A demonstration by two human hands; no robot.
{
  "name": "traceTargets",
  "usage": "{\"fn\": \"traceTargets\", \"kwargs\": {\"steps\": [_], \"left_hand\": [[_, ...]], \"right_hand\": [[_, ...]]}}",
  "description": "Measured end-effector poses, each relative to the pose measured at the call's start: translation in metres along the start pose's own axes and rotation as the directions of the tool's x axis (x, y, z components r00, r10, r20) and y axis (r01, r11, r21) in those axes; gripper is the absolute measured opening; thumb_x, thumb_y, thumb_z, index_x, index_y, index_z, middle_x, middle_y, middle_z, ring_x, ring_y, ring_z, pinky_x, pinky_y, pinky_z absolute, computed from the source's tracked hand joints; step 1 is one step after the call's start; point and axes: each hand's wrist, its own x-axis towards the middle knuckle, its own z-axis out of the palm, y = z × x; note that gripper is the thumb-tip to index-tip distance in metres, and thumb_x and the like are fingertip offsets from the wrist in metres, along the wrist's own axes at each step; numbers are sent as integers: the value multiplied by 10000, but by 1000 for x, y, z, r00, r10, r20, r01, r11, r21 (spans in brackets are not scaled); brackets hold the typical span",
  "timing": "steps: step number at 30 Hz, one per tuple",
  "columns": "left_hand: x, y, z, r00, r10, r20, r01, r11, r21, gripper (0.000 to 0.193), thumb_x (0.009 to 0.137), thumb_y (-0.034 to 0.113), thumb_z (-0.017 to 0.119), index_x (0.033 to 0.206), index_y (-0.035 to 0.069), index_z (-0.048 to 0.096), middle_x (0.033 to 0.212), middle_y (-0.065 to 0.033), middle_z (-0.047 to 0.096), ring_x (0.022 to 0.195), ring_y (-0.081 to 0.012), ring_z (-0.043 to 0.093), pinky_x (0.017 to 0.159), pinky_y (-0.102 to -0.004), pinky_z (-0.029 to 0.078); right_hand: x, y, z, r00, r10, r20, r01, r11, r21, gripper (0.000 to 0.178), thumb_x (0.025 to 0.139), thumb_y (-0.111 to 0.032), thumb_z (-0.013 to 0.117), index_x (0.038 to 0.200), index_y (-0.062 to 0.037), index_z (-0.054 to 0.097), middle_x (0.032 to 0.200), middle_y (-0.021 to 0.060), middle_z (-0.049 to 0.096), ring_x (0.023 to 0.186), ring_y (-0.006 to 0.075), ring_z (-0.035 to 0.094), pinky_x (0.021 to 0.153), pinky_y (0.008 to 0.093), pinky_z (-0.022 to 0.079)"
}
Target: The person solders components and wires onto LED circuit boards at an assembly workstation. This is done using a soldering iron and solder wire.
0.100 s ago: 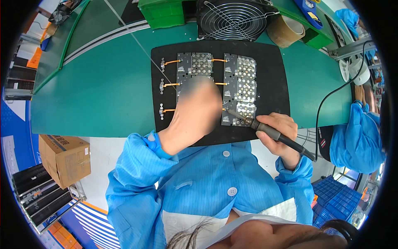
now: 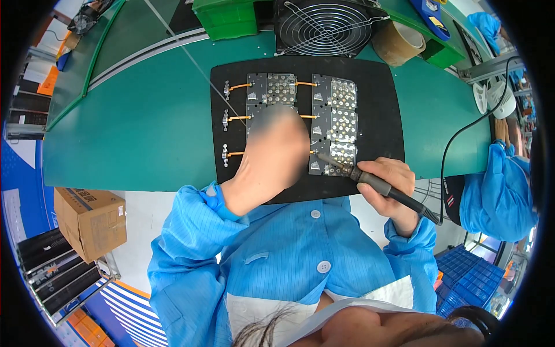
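Observation:
My right hand (image 2: 390, 184) is closed around the dark handle of a soldering iron (image 2: 378, 184). The iron's tip touches or nearly touches the end of an orange lead on the nearest right-hand circuit board (image 2: 338, 165). My left hand (image 2: 269, 153) hovers over the boards, its fingers mostly blurred. A thin solder wire (image 2: 215, 87) comes down from the upper left into this hand, and a short bright strand shows beside the iron's tip. Several dark boards with round metallic spots lie in two columns, joined by orange leads to small metal connectors (image 2: 226, 120) at left.
Under the boards lies a black mat (image 2: 376, 115) on a green tabletop (image 2: 139, 139). A grilled fan (image 2: 324, 28) and a tape roll (image 2: 399, 43) stand at the far edge. The iron's black cable (image 2: 448, 144) loops at right. Beyond it sits another person in blue (image 2: 500, 191).

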Motion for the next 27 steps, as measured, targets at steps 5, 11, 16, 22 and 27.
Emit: {"fn": "traceTargets", "kwargs": {"steps": [5,11,16,22,27], "left_hand": [[-2,0,1,1000,4,-1,-4,1000,5,114,786,-22,675,890,-15,629,919,-111,518,746,-264,610,637,-363,487],[-2,1,1,1000,10,-5,-10,1000,10,107,788,-18,676,884,-22,630,918,-106,519,742,-255,611,634,-357,490],[-2,0,1,999,27,-18,-27,999,22,105,786,-16,678,881,-20,631,920,-107,520,739,-252,612,631,-356,490],[-2,0,0,1000,11,-5,-11,1000,14,99,785,-17,679,871,-16,631,928,-107,520,739,-252,613,627,-354,487],[-1,0,1,999,33,-17,-32,999,17,87,791,-11,680,864,-6,632,922,-106,516,728,-246,610,618,-350,482]], "right_hand": [[0,0,-1,1000,8,6,-8,1000,6,273,759,-140,750,938,51,674,675,115,657,522,200,622,463,276,465],[1,0,-2,1000,29,-5,-29,1000,12,272,749,-129,759,932,52,672,672,117,654,516,198,614,459,277,462],[2,0,-2,1000,13,12,-13,999,36,268,754,-129,750,932,55,671,662,115,651,509,196,609,456,270,458],[2,1,-3,1000,10,18,-11,999,40,270,760,-135,749,935,55,670,662,115,651,507,192,606,450,271,451],[3,2,-4,1000,21,4,-21,1000,23,276,768,-151,752,937,52,671,668,117,654,504,190,606,447,269,449]]}}
